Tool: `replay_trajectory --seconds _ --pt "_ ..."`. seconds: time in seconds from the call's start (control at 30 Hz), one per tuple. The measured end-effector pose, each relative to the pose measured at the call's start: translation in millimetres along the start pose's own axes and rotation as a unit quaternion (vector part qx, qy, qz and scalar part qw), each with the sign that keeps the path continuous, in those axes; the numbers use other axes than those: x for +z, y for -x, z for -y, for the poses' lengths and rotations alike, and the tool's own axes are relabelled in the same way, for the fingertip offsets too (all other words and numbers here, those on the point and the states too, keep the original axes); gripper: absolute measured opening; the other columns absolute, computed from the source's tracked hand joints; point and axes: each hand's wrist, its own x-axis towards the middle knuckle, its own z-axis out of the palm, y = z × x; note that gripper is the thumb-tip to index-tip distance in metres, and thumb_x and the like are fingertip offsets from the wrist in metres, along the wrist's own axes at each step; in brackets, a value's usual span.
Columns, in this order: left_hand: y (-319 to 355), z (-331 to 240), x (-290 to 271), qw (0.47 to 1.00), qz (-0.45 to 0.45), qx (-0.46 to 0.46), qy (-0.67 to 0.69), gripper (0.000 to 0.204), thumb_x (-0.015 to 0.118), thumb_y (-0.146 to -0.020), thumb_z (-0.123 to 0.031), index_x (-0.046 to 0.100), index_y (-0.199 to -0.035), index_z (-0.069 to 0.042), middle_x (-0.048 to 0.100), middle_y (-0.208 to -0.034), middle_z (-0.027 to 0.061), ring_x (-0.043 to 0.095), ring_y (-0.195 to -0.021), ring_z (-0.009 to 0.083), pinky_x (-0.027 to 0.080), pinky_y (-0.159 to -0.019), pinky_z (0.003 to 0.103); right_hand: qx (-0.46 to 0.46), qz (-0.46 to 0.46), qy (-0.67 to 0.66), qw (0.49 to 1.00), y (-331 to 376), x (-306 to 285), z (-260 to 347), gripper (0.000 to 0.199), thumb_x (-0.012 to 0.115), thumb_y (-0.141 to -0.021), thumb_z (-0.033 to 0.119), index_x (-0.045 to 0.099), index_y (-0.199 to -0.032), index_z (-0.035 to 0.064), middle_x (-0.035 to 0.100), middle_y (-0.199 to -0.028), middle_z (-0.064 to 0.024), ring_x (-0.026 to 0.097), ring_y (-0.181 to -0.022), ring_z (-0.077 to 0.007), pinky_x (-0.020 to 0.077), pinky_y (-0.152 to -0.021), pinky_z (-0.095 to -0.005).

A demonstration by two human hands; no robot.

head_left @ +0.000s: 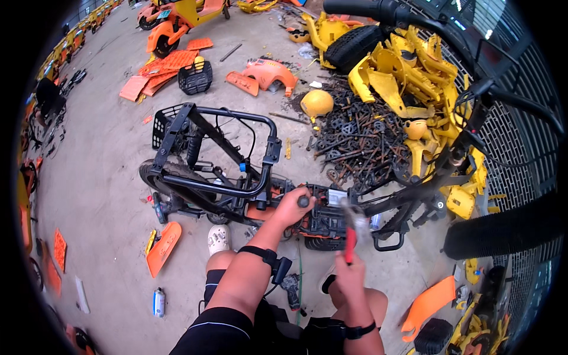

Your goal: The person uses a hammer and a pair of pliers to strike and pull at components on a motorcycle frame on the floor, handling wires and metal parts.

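A stripped black scooter frame (266, 177) lies across the floor in front of me, its rear wheel (160, 174) at the left. My left hand (289, 208) is closed around a dark, round-ended tool handle (303, 202), held upright over the middle of the frame; the tool's lower end is hidden. My right hand (351, 273) grips a red-handled hammer (351, 241), its metal head raised beside the frame's middle and smeared by motion. Below the hammer are the open battery bay (319, 223) and a silver-grey box (338, 197).
A heap of rusty metal parts (361, 130) and yellow plastic panels (408, 77) lies beyond the frame. A cordless drill (291, 290) rests between my feet. To the left are an orange panel (164, 248) and a spray can (158, 302). A black tyre (503, 228) stands at right.
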Motion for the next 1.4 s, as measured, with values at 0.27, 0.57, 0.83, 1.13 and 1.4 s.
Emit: replay_trajectory --seconds 0.27,0.57,0.83,1.13,1.4 --pt "15 -31 26 0.979 0.105 0.155 -0.085 0.018 0.075 -0.086 -0.006 0.058 -0.082 -0.004 0.062 -0.082 0.0128 0.060 -0.081 0.0356 0.050 -0.075 0.042 0.027 -0.027 -0.086 0.996 -32 -25 -32 0.024 0.068 -0.096 0.017 0.061 -0.080 0.0006 0.052 -0.068 0.0019 0.044 -0.066 -0.0069 0.0389 -0.058 -0.0283" --pt "9 -29 22 0.977 0.105 0.134 -0.128 0.018 0.074 -0.085 -0.005 0.057 -0.081 -0.003 0.059 -0.078 0.0146 0.061 -0.084 0.0393 0.048 -0.104 0.046 0.060 -0.016 -0.192 0.979 -57 -29 -51 0.022 0.069 -0.096 0.017 0.062 -0.080 0.0037 0.051 -0.065 0.0053 0.042 -0.059 -0.0039 0.0340 -0.051 -0.0257" --pt "14 -19 10 0.973 0.137 0.114 -0.146 0.013 0.075 -0.081 -0.002 0.062 -0.083 -0.005 0.063 -0.084 0.0128 0.062 -0.092 0.0385 0.048 -0.100 0.047 0.041 0.000 -0.129 0.991 -55 -25 -50 0.023 0.068 -0.096 0.016 0.061 -0.082 -0.0002 0.052 -0.066 0.0050 0.044 -0.061 -0.0045 0.0358 -0.053 -0.0274" --pt "13 -9 8 0.966 0.163 0.143 -0.139 0.013 0.071 -0.089 -0.012 0.060 -0.090 -0.005 0.062 -0.091 0.0146 0.059 -0.092 0.0380 0.048 -0.085 0.046 0.070 0.028 -0.235 0.969 -54 -2 -42 0.020 0.065 -0.098 0.016 0.057 -0.081 0.0070 0.046 -0.056 0.0042 0.042 -0.042 -0.0063 0.0309 -0.039 -0.0254" --pt "24 -15 8 0.963 0.171 0.119 -0.171 0.039 0.075 -0.076 -0.009 0.061 -0.113 -0.007 0.065 -0.108 0.0138 0.059 -0.106 0.0380 0.047 -0.093 0.044 0.110 0.064 -0.243 0.962 -57 23 -29 0.020 0.066 -0.098 0.019 0.055 -0.087 0.0081 0.048 -0.057 0.0023 0.040 -0.041 -0.0071 0.0291 -0.037 -0.0255"
